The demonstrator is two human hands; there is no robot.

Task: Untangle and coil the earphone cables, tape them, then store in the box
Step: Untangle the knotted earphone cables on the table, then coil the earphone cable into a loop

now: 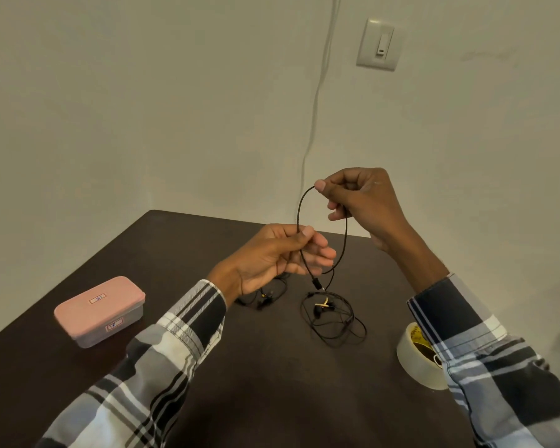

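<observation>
A black earphone cable (299,211) arcs in a loop between my two hands above the dark table (256,376). My right hand (361,202) pinches the top of the loop between thumb and fingers. My left hand (282,257) pinches the cable lower down, and the jack end hangs just below it. The rest of this cable lies in a loose tangle (333,318) with the earbuds on the table. A second black earphone bundle (265,295) lies partly hidden under my left wrist. The pink box (99,310) sits closed at the left.
A roll of pale tape (416,357) stands at the right, partly behind my right sleeve. A white cord (317,92) runs down the wall behind the table, and a light switch (379,44) is mounted on the wall. The table's far edge is just behind my hands.
</observation>
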